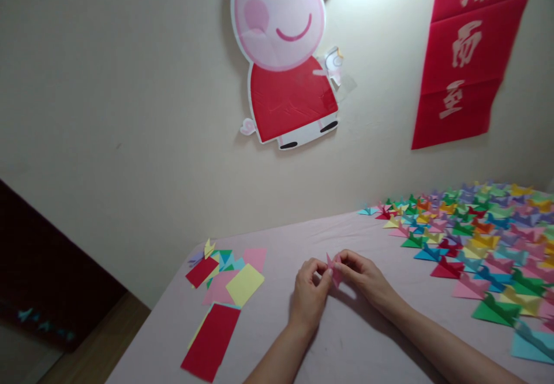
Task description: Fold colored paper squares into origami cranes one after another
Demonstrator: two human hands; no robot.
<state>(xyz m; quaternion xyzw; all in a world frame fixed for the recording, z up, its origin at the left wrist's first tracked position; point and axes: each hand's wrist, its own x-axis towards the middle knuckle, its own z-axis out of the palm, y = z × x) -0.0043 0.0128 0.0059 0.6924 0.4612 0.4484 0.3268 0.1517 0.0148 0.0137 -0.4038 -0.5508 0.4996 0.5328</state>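
Observation:
Between my two hands is a small pink folded paper crane (336, 276), held upright just above the table. My left hand (310, 291) pinches its left side between thumb and fingers. On the other side, my right hand (362, 274) grips the paper with thumb and forefinger. A pointed tip sticks up between the fingertips, while parts of the folds are hidden by them.
Rows of colourful paper cranes (496, 310) cover the table's right side. Loose sheets lie at left: red paper (212, 340), yellow paper (244, 284) and pink paper (255, 257). The pale tablecloth (277, 343) meets a wall with a cartoon pig cutout (294, 101) and red banner (471, 55).

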